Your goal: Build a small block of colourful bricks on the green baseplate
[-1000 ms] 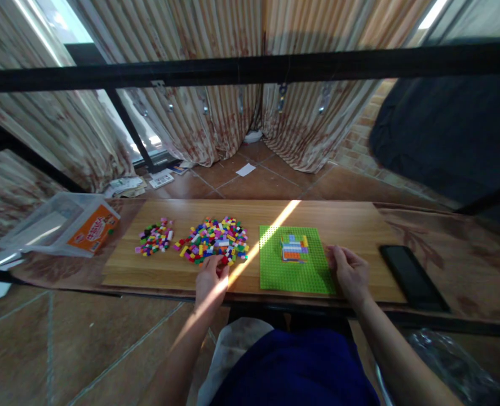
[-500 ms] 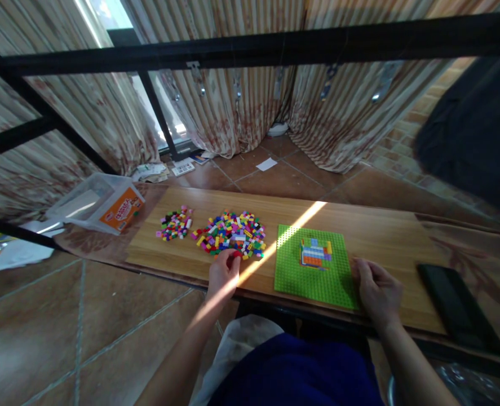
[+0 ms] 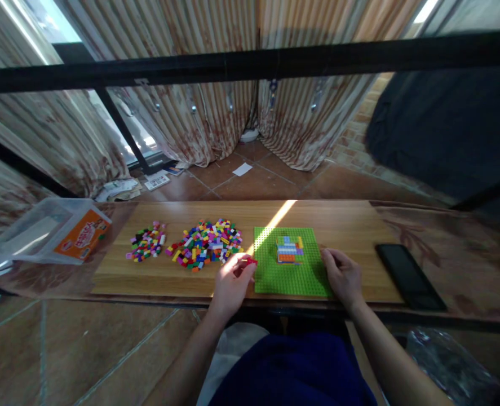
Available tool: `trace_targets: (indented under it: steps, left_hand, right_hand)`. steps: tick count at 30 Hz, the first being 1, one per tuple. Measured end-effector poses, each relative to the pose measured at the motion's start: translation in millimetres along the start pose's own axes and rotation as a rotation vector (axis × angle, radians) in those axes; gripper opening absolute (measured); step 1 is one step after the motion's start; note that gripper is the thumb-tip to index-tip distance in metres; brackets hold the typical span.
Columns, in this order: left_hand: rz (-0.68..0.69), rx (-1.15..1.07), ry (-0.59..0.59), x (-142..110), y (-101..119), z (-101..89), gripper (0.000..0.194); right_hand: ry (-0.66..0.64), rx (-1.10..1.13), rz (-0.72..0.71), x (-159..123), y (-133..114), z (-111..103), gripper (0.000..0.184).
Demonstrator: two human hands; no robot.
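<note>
My left hand [image 3: 231, 283] pinches a small red toy brick [image 3: 252, 261] between thumb and fingertips, at the left edge of a green studded baseplate [image 3: 270, 280]. On that plate stands a low build [image 3: 288, 252] of blue, white, orange, yellow and purple bricks. Against the plate's right edge rests my right hand [image 3: 343, 279], its fingers curled together; what they hold, if anything, is hidden. Just left of my left hand spreads a large pile of mixed bricks [image 3: 209, 241], with a smaller pile [image 3: 147, 242] farther left.
A clear plastic box [image 3: 30, 225] with an orange label sits at the table's left end. To the right lies a dark phone-like slab [image 3: 410, 276]. The wooden board [image 3: 338, 217] carries the bricks and plate. A dark rail [image 3: 241, 65] crosses in front of the curtains.
My left hand has moved from the big brick pile rightward to the baseplate's edge, carrying the red brick. The right hand stays beside the plate. The whole view has shifted.
</note>
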State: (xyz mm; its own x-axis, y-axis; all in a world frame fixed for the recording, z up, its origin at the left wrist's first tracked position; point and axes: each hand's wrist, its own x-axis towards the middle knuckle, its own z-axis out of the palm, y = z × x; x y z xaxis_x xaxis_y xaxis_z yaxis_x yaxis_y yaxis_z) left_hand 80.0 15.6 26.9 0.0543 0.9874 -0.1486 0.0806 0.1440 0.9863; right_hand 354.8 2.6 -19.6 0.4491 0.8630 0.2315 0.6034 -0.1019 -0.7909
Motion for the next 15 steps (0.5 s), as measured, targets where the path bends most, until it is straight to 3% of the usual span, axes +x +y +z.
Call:
trace_targets:
  steps: [3,8,15]
  left_hand:
    - [0.127,0.094,-0.109,7.5,6.7,24.4,0.024]
    - [0.288,0.345,-0.147,28.7,15.4,55.3,0.026]
    - [0.427,0.598,-0.206,42.1,27.2,76.8,0.016]
  right_hand:
    - [-0.002,0.003,-0.004,0.9,-1.2,0.1,0.044]
    - [0.002,0.031,-0.026,1.5,-2.3,0.6,0.044]
    - [-0.005,0.043,-0.027,2.3,-3.8,1.0,0.04]
